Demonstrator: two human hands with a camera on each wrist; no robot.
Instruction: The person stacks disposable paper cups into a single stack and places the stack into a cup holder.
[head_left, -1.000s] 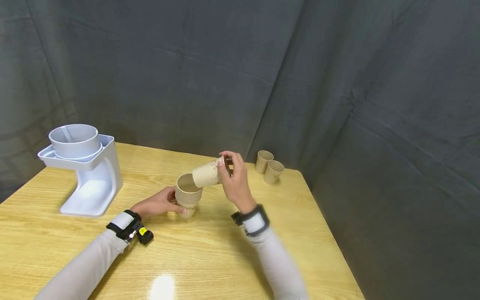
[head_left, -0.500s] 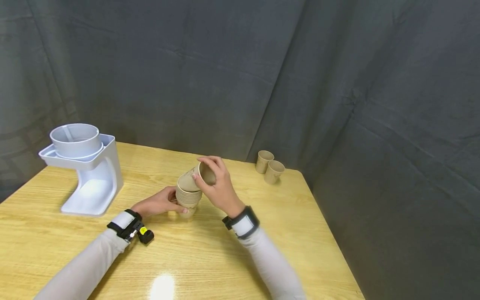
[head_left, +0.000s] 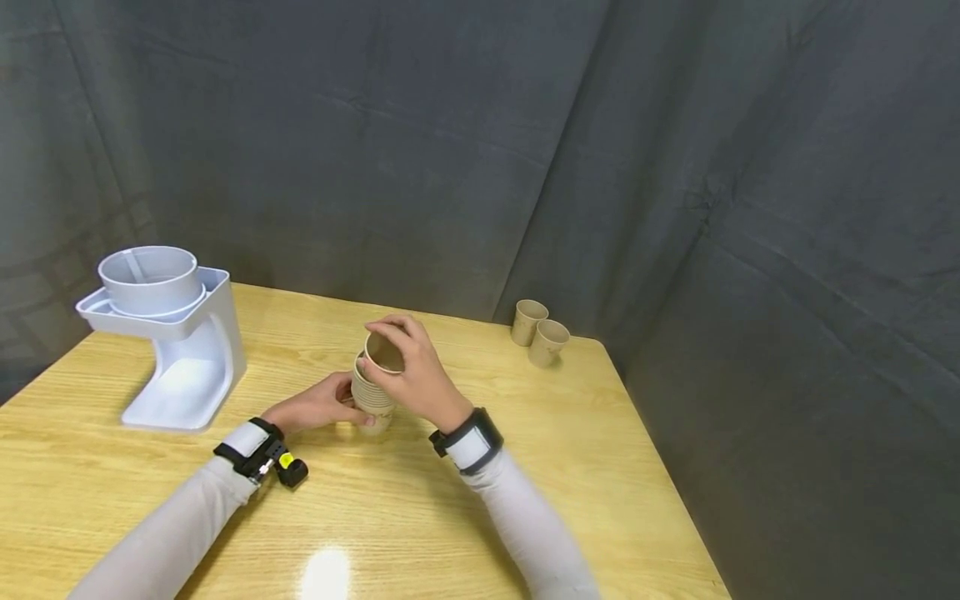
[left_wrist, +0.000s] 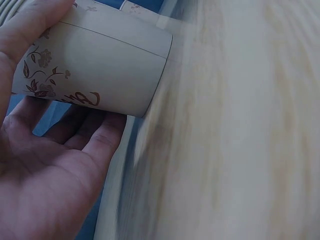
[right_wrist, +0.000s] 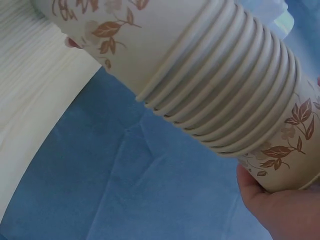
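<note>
A stack of nested paper cups (head_left: 372,397), beige with a brown leaf and flower print, stands upright on the wooden table. Low on the stack, my left hand (head_left: 322,404) grips it, thumb on the near side and fingers behind. My right hand (head_left: 420,375) holds a single paper cup (head_left: 385,352) by its rim, thumb and fingers on opposite sides. That cup is tilted, and its lower part sits inside the mouth of the stack. In the right wrist view the stacked rims (right_wrist: 225,85) show closely spaced, with the held cup's printed side (right_wrist: 285,150) above them.
Two more paper cups, one at the back (head_left: 529,322) and one just in front of it (head_left: 548,342), stand upright near the table's far right corner. A pale grey stand (head_left: 187,367) carrying a round tub (head_left: 150,292) is at the left. Dark cloth (head_left: 360,150) hangs behind the table.
My right hand has moved left and slightly down, bringing its cup from beside the stack into the stack's mouth. The left hand has kept its hold on the stack.
</note>
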